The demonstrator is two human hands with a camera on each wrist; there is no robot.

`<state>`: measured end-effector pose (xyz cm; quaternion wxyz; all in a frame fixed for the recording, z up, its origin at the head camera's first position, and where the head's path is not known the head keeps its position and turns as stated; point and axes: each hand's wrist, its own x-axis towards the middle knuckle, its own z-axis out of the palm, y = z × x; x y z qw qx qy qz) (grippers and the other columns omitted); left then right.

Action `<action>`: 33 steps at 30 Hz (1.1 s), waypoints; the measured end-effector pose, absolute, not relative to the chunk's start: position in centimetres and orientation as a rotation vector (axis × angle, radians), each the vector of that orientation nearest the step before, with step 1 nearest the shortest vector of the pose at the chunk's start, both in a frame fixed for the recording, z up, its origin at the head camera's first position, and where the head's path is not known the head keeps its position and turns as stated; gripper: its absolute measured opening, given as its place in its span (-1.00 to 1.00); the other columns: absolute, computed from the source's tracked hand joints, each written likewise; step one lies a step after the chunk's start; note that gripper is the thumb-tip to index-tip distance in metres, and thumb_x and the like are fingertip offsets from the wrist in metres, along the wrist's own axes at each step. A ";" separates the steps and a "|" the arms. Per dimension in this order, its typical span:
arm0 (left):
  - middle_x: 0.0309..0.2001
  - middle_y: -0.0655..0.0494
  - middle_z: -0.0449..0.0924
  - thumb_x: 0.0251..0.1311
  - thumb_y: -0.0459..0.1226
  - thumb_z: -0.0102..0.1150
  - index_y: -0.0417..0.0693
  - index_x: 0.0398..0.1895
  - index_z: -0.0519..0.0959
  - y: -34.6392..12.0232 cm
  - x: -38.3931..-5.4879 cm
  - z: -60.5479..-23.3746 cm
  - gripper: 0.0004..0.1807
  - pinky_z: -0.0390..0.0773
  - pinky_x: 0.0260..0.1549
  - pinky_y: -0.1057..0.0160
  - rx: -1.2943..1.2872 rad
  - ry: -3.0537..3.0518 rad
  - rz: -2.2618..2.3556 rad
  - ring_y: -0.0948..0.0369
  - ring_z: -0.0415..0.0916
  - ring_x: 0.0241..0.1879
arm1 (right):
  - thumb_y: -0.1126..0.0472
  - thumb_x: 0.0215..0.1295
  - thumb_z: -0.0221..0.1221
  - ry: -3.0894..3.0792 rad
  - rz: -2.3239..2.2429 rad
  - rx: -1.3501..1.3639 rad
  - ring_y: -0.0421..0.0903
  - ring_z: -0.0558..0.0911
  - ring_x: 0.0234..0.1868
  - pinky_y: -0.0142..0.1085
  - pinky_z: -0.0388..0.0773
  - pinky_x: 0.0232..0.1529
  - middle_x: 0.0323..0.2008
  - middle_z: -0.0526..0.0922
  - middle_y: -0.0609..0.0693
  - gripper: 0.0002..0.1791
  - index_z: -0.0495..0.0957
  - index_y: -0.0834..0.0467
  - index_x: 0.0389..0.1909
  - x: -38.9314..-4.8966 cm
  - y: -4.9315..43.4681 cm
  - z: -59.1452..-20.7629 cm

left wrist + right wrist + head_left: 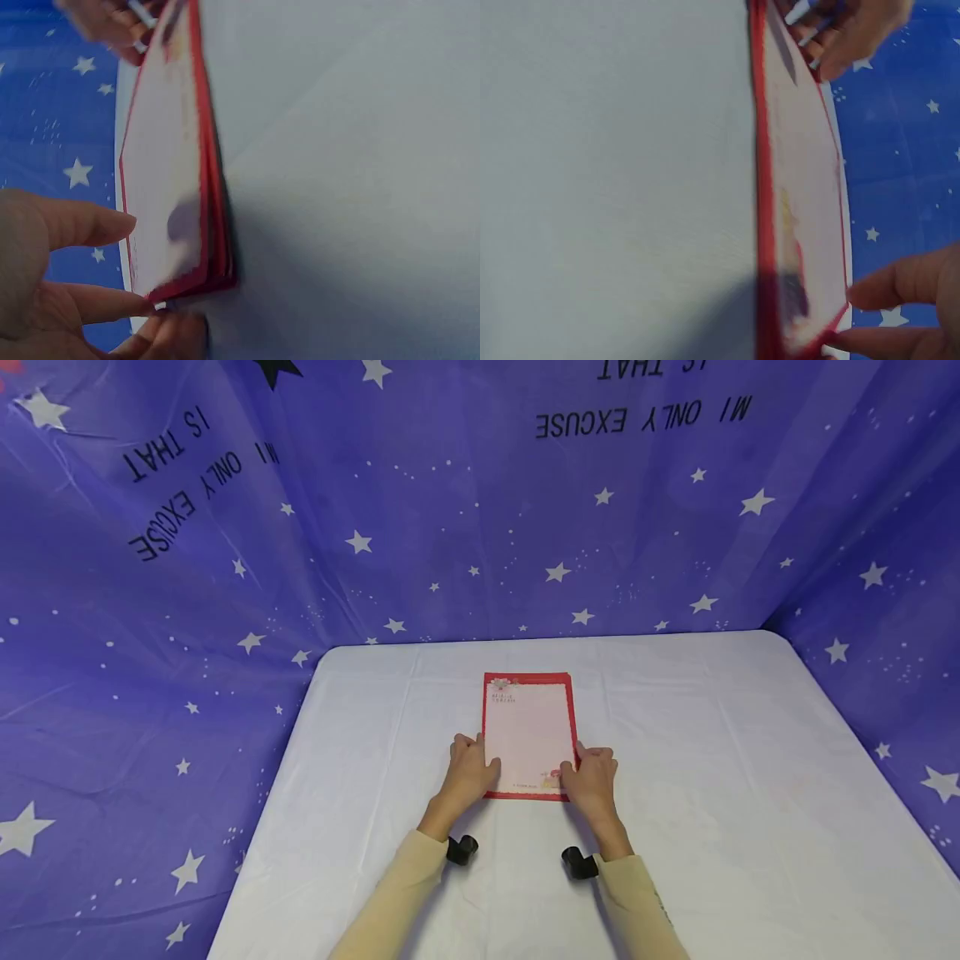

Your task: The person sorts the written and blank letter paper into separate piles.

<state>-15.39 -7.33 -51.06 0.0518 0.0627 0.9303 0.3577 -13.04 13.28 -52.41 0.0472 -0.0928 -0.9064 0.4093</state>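
Both left hand point(467, 770) and right hand point(593, 779) grip a flat, red-bordered, pale-pink paper stack point(527, 731) on the white-clothed table point(697, 760) in head view, left wrist shows its layers gapping, right wrist shows fingers point(892, 287) by a corner, so I'd squeeze evenly.

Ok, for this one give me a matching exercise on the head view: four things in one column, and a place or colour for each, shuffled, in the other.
Things:
1. Left hand
2. Tablecloth
3. Right hand
4. Backdrop

Places and colours:
A. Purple-blue, with stars
B. At the right edge of the red-bordered paper stack
C. White, under the paper stack
D. At the paper stack's left edge

Pairs: 1-D, 2-C, 3-B, 4-A
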 end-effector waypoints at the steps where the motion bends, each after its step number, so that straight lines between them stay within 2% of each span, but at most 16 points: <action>1: 0.01 -0.34 0.33 0.34 -0.31 0.21 -0.69 0.37 0.31 -7.1 -15.3 -51.1 -0.31 0.42 0.08 -0.06 0.209 2.858 1.044 -0.11 0.26 0.04 | 0.35 0.28 0.11 -2.751 1.234 -0.285 0.40 0.34 0.09 0.17 0.29 0.12 0.08 0.38 0.52 -0.38 0.38 0.59 0.33 -12.9 13.1 -52.6; 4: 0.06 -0.34 0.30 0.34 -0.33 0.25 -0.65 0.41 0.28 -6.9 -15.0 -51.3 -0.29 0.40 0.10 -0.06 0.221 2.913 1.003 -0.12 0.20 0.09 | 0.38 0.26 0.10 -2.682 1.239 -0.275 0.39 0.32 0.13 0.16 0.27 0.17 0.12 0.38 0.49 -0.38 0.40 0.56 0.35 -12.8 12.7 -52.9; 6: 0.05 -0.32 0.33 0.33 -0.37 0.24 -0.61 0.41 0.31 -7.1 -15.0 -51.3 -0.32 0.41 0.07 -0.02 0.201 2.915 1.085 -0.10 0.24 0.07 | 0.43 0.26 0.07 -2.628 1.287 -0.256 0.36 0.38 0.09 0.12 0.34 0.14 0.07 0.41 0.47 -0.40 0.41 0.54 0.35 -12.8 12.4 -52.8; 9: -0.05 -0.25 0.46 0.32 -0.46 0.20 -0.51 0.44 0.34 -8.0 -15.0 -51.2 -0.37 0.47 -0.11 0.11 0.162 2.801 1.340 0.02 0.38 -0.09 | 0.50 0.29 0.03 -2.540 1.403 -0.218 0.23 0.48 -0.12 -0.03 0.44 -0.10 -0.09 0.48 0.41 -0.44 0.45 0.52 0.34 -12.8 11.7 -52.5; 12: -0.18 -0.14 0.52 0.31 -0.48 0.16 -0.38 0.48 0.35 -9.5 -14.7 -50.8 -0.36 0.45 -0.32 0.27 0.109 2.657 1.569 0.19 0.43 -0.30 | 0.53 0.36 0.00 -2.497 1.519 -0.172 0.06 0.49 -0.28 -0.24 0.42 -0.30 -0.15 0.53 0.33 -0.46 0.46 0.44 0.37 -12.9 10.8 -52.1; 15: -0.16 -0.14 0.56 0.34 -0.47 0.16 -0.27 0.52 0.34 -11.5 -14.1 -50.2 -0.35 0.42 -0.42 0.34 0.055 2.585 1.702 0.27 0.43 -0.38 | 0.50 0.42 0.00 -2.478 1.609 -0.141 -0.03 0.51 -0.28 -0.37 0.42 -0.35 -0.07 0.56 0.30 -0.47 0.45 0.36 0.40 -12.9 9.4 -51.7; 19: -0.11 -0.21 0.57 0.40 -0.48 0.12 -0.22 0.53 0.35 -14.3 -13.1 -49.2 -0.37 0.36 -0.50 0.36 -0.034 2.556 1.845 0.29 0.42 -0.48 | 0.47 0.43 0.03 -2.460 1.699 -0.097 -0.08 0.51 -0.31 -0.39 0.43 -0.38 -0.03 0.58 0.27 -0.45 0.44 0.32 0.44 -12.8 7.0 -51.3; 25: -0.06 -0.25 0.59 0.43 -0.45 0.17 -0.17 0.47 0.46 -18.7 -12.4 -49.0 -0.45 0.39 -0.47 0.40 -0.281 2.560 1.951 0.35 0.52 -0.40 | 0.51 0.40 0.03 -2.446 1.831 0.051 -0.18 0.46 -0.33 -0.44 0.43 -0.36 -0.06 0.57 0.24 -0.43 0.40 0.38 0.44 -12.8 3.0 -51.7; 31: -0.10 -0.11 0.61 0.41 -0.36 0.27 -0.13 0.40 0.55 -22.0 -12.1 -50.2 -0.50 0.36 -0.49 0.42 -0.528 2.677 1.802 0.39 0.49 -0.39 | 0.57 0.31 0.02 -2.489 1.856 0.156 -0.20 0.42 -0.33 -0.46 0.38 -0.37 -0.13 0.57 0.19 -0.38 0.40 0.41 0.43 -13.1 0.2 -53.3; 33: -0.14 -0.12 0.66 0.39 -0.35 0.30 -0.15 0.36 0.59 -22.7 -12.1 -50.8 -0.52 0.37 -0.45 0.42 -0.592 2.723 1.740 0.39 0.50 -0.36 | 0.57 0.31 0.05 -2.521 1.848 0.183 -0.19 0.44 -0.33 -0.45 0.41 -0.36 -0.16 0.57 0.18 -0.38 0.39 0.41 0.44 -13.3 -0.5 -54.0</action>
